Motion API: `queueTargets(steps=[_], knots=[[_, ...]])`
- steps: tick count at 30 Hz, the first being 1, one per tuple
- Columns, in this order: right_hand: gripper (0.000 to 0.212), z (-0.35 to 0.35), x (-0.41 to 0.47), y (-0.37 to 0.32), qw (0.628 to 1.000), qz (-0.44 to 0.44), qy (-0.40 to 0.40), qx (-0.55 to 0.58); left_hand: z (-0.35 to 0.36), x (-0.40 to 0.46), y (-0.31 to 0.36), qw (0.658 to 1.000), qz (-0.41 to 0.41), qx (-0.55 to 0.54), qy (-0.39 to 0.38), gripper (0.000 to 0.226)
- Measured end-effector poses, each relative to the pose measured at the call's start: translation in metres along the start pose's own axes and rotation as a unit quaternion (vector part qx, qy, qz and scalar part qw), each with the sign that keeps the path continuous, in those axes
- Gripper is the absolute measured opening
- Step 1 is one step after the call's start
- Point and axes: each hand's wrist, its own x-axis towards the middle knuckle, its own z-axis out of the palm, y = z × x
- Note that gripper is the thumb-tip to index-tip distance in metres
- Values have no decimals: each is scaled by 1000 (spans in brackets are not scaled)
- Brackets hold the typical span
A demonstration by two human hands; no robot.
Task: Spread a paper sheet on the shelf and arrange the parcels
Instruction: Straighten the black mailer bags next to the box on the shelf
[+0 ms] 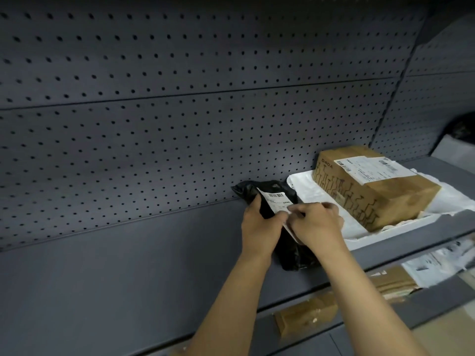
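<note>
A black plastic parcel (276,191) with a white barcode label lies on the grey shelf (128,265), just left of the white paper sheet (305,188). My left hand (259,227) grips the parcel's left side. My right hand (316,227) rests on its right side, fingers pinching at the label's edge. On the paper sheet stands a brown cardboard box (372,186) with a white shipping label on top. The paper's front edge hangs slightly over the shelf lip.
A grey pegboard wall (180,111) backs the shelf. Lower shelves hold brown cardboard parcels (308,314) and a white bagged parcel (437,260). At the far right edge sits a dark bag (462,127).
</note>
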Motion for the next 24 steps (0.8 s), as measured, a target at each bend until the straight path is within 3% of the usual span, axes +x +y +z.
queueTargets(steps=[6, 13, 18, 24], knots=[[33, 4, -41, -34, 1000, -13, 3, 10, -56, -21, -1, 996, -4, -79, 43, 87], [40, 31, -115, -130, 980, -125, 28, 152, -212, -80, 39, 979, 23, -176, 97, 73], [42, 71, -165, -215, 951, -157, -66, 259, -326, -129, 58, 977, 49, -160, 132, 40], [41, 130, -217, -311, 917, -206, -174, 295, -438, -161, 54, 969, 43, -92, 223, 28]])
